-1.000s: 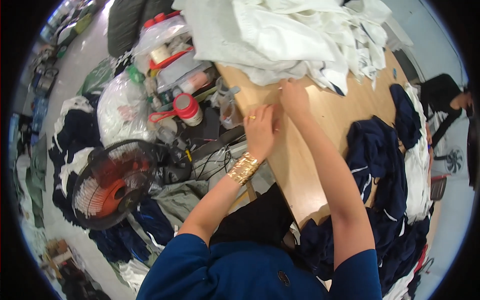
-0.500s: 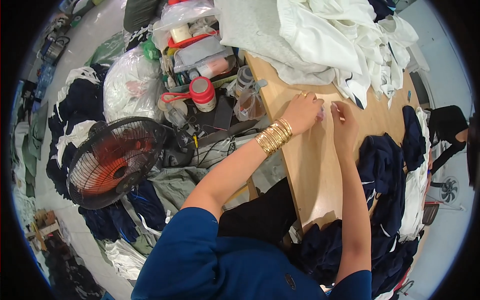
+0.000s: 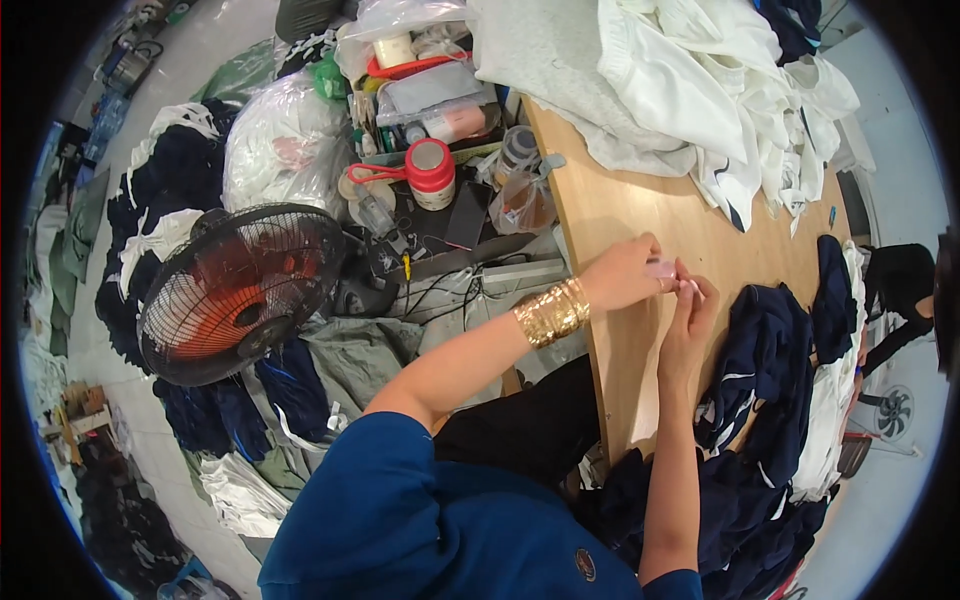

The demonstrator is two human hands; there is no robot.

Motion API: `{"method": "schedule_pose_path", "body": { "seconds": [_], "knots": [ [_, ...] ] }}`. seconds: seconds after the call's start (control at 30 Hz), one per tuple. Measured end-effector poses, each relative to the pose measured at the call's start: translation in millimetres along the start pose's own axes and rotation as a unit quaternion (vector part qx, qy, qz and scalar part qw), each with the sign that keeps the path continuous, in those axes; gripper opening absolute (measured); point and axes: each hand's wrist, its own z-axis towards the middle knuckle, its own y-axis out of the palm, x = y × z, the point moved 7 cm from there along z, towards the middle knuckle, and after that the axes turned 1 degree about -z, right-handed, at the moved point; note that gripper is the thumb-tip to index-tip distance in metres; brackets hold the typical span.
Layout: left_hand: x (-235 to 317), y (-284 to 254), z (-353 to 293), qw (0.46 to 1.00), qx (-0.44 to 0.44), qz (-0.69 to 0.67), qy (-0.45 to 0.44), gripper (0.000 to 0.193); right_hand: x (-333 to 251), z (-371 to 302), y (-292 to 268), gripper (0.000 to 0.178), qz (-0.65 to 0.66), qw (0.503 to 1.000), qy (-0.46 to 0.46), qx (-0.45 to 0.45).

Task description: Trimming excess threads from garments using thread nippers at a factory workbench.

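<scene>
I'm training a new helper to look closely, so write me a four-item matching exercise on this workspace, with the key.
Column one:
1. Small pinkish item
2. Heap of white cloth
3. Large fan
4. Lidded container

Column two:
A. Black cage with orange showing through
B. On the far end of the table
C. Red lid and strap
D. At the fingertips of the left hand

Pairs: 1-D, 2-B, 3-A, 4-C

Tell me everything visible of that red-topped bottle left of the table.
The bottle has a red lid with a greyish round top, a pale printed body and a red loop sticking out leftward. Whether metal or plastic, I can't tell. It stands upright, lid on, left of the wooden table; neither the left hand nor the right hand touches it.
</scene>
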Motion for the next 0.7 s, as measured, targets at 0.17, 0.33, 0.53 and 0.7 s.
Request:
{"method": "schedule_pose_path", "body": {
  "seconds": [0.17,0.33,0.53,0.7],
  "knots": [
    [27,20,-57,0.901,-0.185,-0.312,-0.237,0.045,-13,-37,-13,0.016,0.028,1.000,0.013,0.006],
    [37,24,-113,0.775,-0.294,-0.461,-0.316,0.038,-19,-82,-20,0.014,0.043,0.997,0.007,-0.065],
    [28,41,-163,0.756,-0.306,-0.476,-0.331,0.035,-22,-139,-28,0.013,0.036,0.993,-0.011,-0.111],
    [30,56,-190,0.684,-0.299,-0.533,-0.398,0.034,-22,-161,-34,0.013,0.001,0.990,-0.015,-0.141]
  ]
}}
